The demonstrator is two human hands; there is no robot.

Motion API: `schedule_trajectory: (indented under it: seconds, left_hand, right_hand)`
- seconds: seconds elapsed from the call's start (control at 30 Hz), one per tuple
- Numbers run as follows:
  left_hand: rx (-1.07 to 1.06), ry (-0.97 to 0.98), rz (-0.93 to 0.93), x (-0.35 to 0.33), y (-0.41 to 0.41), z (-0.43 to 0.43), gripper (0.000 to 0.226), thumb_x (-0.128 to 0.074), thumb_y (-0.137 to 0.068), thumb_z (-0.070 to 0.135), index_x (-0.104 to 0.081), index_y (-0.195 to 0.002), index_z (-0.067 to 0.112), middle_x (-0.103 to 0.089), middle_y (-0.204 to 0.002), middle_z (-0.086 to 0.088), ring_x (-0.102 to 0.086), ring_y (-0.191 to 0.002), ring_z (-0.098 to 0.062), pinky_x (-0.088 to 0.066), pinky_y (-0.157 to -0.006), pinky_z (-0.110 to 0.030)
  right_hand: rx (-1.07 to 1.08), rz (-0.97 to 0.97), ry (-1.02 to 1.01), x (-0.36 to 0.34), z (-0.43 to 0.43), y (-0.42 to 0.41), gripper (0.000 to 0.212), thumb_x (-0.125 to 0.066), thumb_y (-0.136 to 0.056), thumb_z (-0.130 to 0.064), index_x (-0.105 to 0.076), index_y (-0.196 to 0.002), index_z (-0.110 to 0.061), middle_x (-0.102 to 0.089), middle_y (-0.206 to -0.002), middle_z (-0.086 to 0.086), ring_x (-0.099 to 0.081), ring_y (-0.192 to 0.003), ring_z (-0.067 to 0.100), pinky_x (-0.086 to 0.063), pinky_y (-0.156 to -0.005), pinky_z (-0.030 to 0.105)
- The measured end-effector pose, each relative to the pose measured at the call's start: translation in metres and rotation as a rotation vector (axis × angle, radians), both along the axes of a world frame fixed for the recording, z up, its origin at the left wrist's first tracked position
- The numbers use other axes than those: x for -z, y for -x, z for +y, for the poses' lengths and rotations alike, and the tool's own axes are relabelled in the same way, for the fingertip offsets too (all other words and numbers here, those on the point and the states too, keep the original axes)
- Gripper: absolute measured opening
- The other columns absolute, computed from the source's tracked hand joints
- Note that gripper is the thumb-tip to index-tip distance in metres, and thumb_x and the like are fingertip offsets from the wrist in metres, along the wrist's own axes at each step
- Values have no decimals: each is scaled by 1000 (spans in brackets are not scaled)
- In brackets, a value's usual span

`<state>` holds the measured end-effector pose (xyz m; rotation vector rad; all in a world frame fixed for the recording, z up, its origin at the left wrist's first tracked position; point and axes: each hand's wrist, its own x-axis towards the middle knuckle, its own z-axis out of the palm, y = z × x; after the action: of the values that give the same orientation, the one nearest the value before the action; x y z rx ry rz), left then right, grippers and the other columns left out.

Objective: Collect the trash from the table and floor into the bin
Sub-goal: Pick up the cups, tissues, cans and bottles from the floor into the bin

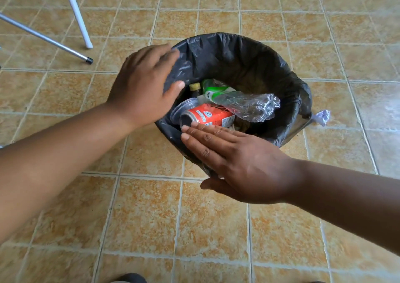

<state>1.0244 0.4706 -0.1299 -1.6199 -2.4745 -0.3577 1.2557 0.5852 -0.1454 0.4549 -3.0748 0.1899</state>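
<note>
A round bin lined with a black plastic bag [244,53] stands on the tiled floor. Inside lie an orange-red can [213,116], a crushed clear plastic bottle with a green label [242,102], a small dark bottle with a yellow cap [195,88] and a clear lid [183,108]. My left hand [142,86] rests on the bin's left rim, fingers over the bag's edge. My right hand [238,163] lies flat on the near rim with its fingers straight and together, holding nothing.
White and grey metal legs [75,16] of a table or chair stand at the upper left. A knotted white tail of plastic [322,117] sticks out at the bin's right side. Orange floor tiles surround the bin. A dark shoe tip [129,278] shows at the bottom edge.
</note>
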Motion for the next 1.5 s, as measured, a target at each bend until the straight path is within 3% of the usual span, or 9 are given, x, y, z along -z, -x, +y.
schedule_trajectory:
  seconds: [0.1,0.2,0.3,0.43,0.53,0.93,1.13,1.27,1.5]
  left_hand:
    - [-40,162,-116,10,0,-16,80,-33,-95,55,-13,-158,10,-8,-167,-9,-5,-154,-24,-10,-124,-46]
    - [-52,211,-220,20,-3,-24,84,-24,-94,63,0,-158,14,10,-167,-2,10,-153,-14,0,-124,-36]
    - [-79,173,-290,23,-4,-25,83,-32,-97,61,2,-158,17,16,-166,3,10,-152,-11,-2,-119,-30]
    - [-167,132,-327,27,-7,-29,80,-42,-98,54,-1,-158,21,17,-165,9,-2,-153,-16,-21,-114,-39]
    - [-244,104,-389,29,-12,-30,78,-40,-94,51,-5,-158,23,3,-166,9,-14,-152,-21,-27,-113,-44]
    - [-182,102,-437,32,-25,-4,73,-36,-100,42,1,-158,18,5,-167,4,-5,-153,-16,-11,-110,-27]
    - [-122,137,-436,30,-42,48,73,-34,-101,46,2,-158,18,9,-167,3,-7,-153,-19,-20,-114,-33]
    - [-102,165,-433,28,-57,85,72,-32,-101,45,2,-158,17,9,-167,1,-5,-154,-20,-21,-119,-39]
    - [-83,148,-434,28,-64,117,70,-32,-101,41,-2,-159,14,4,-167,-2,-11,-153,-23,-25,-120,-44]
  right_hand:
    - [61,47,120,-11,10,0,76,-45,-101,-49,-24,-156,-1,-27,-162,19,-26,-151,29,-27,-122,38]
    - [174,116,193,-20,28,-1,73,-44,-101,-49,-30,-155,-4,-33,-160,17,-31,-147,23,-28,-119,30]
    - [433,210,265,-22,57,-1,68,-46,-101,-46,-33,-155,-7,-38,-158,15,-37,-146,26,-44,-110,45]
    - [789,157,236,-12,104,-2,58,-49,-103,-32,-34,-154,-9,-41,-154,18,-46,-136,38,-46,-105,47]
    - [813,94,244,-2,121,-12,53,-48,-103,-21,-36,-154,-12,-56,-139,21,-58,-116,41,-50,-91,42]
    - [822,208,275,1,134,-25,52,-51,-92,4,-50,-143,2,-69,-84,25,-52,-64,28,-45,-61,34]
    - [964,222,238,-1,165,-55,52,-54,-91,2,-54,-143,-4,-68,-75,24,-52,-57,30,-46,-62,35]
    - [1031,249,208,0,187,-75,51,-56,-92,-2,-54,-143,-9,-71,-88,33,-67,-75,47,-54,-77,47]
    - [1082,286,132,7,210,-85,53,-48,-90,-24,-57,-140,-10,-70,-112,30,-68,-96,48,-54,-88,52]
